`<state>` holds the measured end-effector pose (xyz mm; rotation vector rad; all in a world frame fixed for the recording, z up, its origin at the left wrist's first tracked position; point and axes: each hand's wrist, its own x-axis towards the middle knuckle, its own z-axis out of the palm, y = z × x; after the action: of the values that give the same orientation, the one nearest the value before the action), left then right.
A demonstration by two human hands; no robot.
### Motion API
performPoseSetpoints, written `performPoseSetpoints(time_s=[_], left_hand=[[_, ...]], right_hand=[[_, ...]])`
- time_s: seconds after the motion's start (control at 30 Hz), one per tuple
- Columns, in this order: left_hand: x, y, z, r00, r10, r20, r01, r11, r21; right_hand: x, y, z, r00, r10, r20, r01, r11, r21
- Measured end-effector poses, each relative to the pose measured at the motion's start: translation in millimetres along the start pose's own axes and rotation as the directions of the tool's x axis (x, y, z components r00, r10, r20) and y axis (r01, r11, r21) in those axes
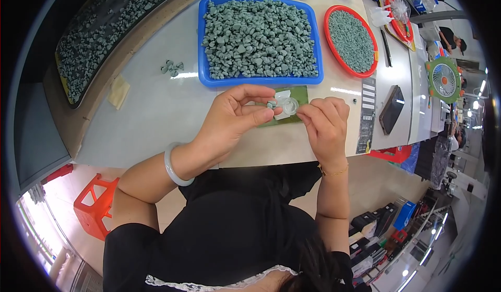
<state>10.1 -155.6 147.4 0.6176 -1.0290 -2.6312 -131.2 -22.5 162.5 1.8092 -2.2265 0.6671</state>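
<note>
Left hand (235, 115): centre of frame, thumb and forefinger pinched on a small grey-green stone piece (271, 104).
Right hand (324, 122): just right of centre, fingertips closed on the rim of a small clear round plastic cap (289, 105), touching the stone.
Beneath: flat green card (300, 94) on the pale counter (156, 114).
Supply: blue rectangular plastic tray (204, 46) heaped with grey-green stones, top centre; red round tray (329, 36) of finer green gravel, upper right.
Nearby: black phone (391, 109), right; few loose stones (172, 67), upper left.
Handling, as judged: light pinch, cap held level, piece kept low over the card against a drop.
</note>
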Motion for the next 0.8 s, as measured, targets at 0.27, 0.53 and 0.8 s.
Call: performPoseSetpoints(time_s=[0.27,0.53,0.8], left_hand=[[0.2,-6.7,-0.3,0.989,-0.081,0.121,0.075,0.996,0.051],[-0.3,-7.2,-2.0,0.986,-0.124,0.114,0.116,0.99,0.074],[-1.5,-3.3,-3.9,0.982,-0.143,0.121,0.125,0.982,0.144]], right_hand=[[-1.9,-18.0,-4.6,0.99,0.099,-0.098,-0.058,0.932,0.357],[-3.8,-27.6,5.5,0.986,0.049,-0.159,-0.002,0.958,0.287],[-8.9,-22.6,11.1,0.979,-0.087,-0.184,0.121,0.976,0.179]])
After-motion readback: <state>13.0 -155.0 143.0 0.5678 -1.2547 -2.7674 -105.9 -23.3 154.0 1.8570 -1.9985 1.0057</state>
